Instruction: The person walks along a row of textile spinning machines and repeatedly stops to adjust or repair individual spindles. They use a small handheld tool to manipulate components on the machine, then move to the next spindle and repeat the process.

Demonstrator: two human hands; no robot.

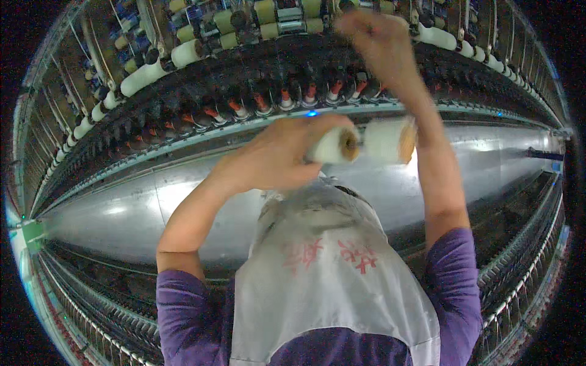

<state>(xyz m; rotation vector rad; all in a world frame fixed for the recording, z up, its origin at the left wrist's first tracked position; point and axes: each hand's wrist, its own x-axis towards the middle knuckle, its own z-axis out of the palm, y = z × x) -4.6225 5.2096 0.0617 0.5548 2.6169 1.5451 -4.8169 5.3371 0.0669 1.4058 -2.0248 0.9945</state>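
Observation:
My left hand [274, 152] is closed around a white yarn bobbin [332, 146], whose brown hollow core faces right. Just right of it hangs a second white bobbin [384, 140] with a tan end, blurred, beside my right forearm; what supports it is hidden. My right hand [381, 46] is raised at the upper rollers of the spinning machine. Its fingers are curled together and slightly smeared; anything between them is too small to make out. Below the rollers runs a row of spindles with red-orange tops [285, 97].
White rollers [143, 78] and yellowish rollers [264, 12] line the machine's upper part. A blue light [312, 113] glows on the rail. Behind me, past the shiny metal floor [122, 210], stands another row of machinery [104, 311]. I wear a pale apron [329, 293].

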